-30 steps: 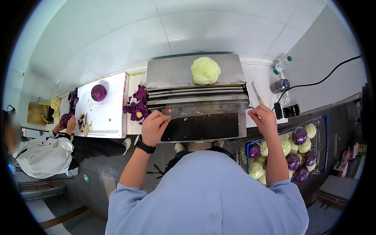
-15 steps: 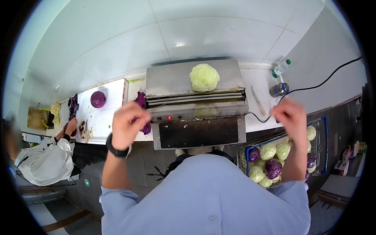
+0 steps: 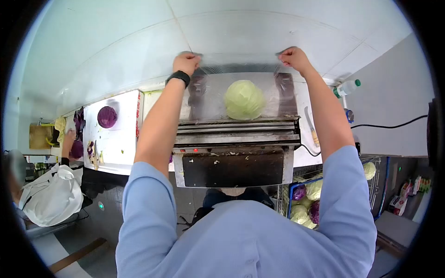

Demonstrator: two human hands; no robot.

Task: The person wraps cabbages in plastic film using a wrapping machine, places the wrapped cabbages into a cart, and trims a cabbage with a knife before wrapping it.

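Note:
A sheet of clear cling film (image 3: 218,76) stretches between my two raised hands at the back of the film wrapping machine (image 3: 222,150). My left hand (image 3: 187,61), with a black watch on the wrist, pinches its left corner. The right corner is pinched in my right hand (image 3: 293,59). Beneath the film a pale green cabbage (image 3: 244,99) sits on the machine's metal top, behind the roller slot. Whether the film touches the cabbage I cannot tell.
On the left, a purple cabbage (image 3: 107,116) rests on a white cutting board (image 3: 125,134); a co-worker's hand (image 3: 69,136) is beyond. To the right lie a knife (image 3: 311,125), a bottle (image 3: 346,88) and a black cable (image 3: 389,123). A cart (image 3: 291,190) holds several cabbages.
Both hands have moved from either side of the machine's front, forward and inward to behind the cabbage. Film now shows spread between them over the cabbage.

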